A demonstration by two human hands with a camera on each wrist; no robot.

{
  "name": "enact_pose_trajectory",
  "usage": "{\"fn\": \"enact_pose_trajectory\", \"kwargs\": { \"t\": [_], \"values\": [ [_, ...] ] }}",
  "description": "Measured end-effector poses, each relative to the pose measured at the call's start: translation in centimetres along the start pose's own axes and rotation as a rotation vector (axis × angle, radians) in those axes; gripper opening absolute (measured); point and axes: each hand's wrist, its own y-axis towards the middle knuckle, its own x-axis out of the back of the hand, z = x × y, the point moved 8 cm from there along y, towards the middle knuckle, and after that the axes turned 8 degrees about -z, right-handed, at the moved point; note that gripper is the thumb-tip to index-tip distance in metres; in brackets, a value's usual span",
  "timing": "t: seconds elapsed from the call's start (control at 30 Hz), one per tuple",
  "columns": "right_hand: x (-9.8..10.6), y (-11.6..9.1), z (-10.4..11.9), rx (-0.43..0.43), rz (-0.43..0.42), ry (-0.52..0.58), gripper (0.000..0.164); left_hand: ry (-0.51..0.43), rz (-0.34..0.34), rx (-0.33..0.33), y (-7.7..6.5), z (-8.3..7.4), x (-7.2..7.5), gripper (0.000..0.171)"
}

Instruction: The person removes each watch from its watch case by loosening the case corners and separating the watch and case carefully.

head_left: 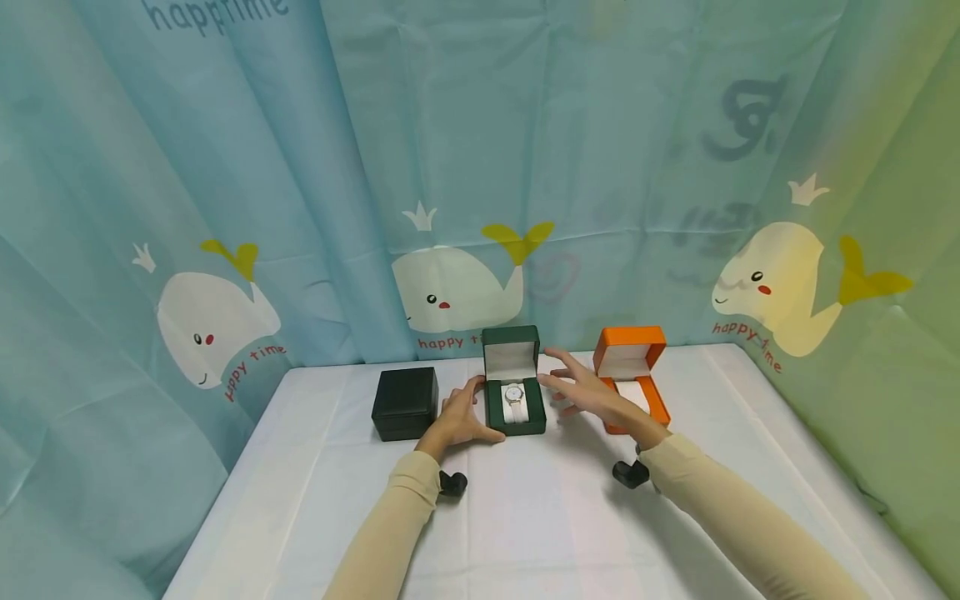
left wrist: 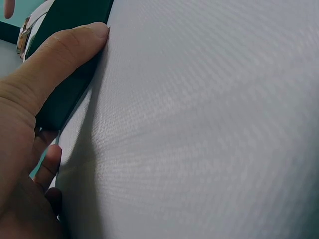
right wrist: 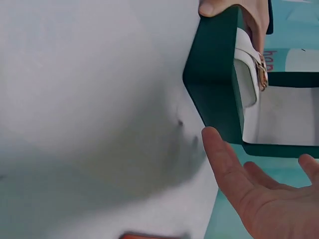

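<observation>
Steadying the green box [head_left: 536, 426], watch [head_left: 513, 395] inside, near the back edge of the worktop [head_left: 337, 400] seems your step: your left hand [head_left: 457, 417] grips its side; your right hand [head_left: 588, 393], fingers spread, hovers beside it and likely needs to meet the opposite side.

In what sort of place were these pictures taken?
Probably a curtained-off recording corner indoors: whale-printed curtains hang behind and beside a white-covered table, and small black devices, apparently cameras, sit at the person's wrists.

Watch [head_left: 513, 395] in middle box [head_left: 536, 405], on table [head_left: 517, 517]
</observation>
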Motion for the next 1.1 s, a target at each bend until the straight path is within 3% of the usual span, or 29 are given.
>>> {"fn": "enact_pose_trajectory", "kwargs": {
  "t": [0.37, 0.63, 0.83, 1.1],
  "values": [
    [-1.1, -0.3, -1.0, -0.037, -0.015, -0.005, 0.074, 0.016, 0.005, 0.028, 0.1, 0.1, 0.0, 0.118],
    [-1.8, 0.2, -0.7, -0.001, -0.005, -0.091, 0.066, -0.009, 0.013, 0.032, 0.2, 0.2, -0.1, 0.118],
    [-1.8, 0.7, -0.3, 0.057, -0.027, -0.219, 0.055, -0.005, 0.022, 0.034, 0.2, 0.1, -0.2, 0.118],
    [-2.3, 1.0, -0.1, 0.017, -0.074, -0.254, 0.049, 0.002, 0.017, 0.027, 0.3, 0.1, -0.1, 0.117]
  ]
}}
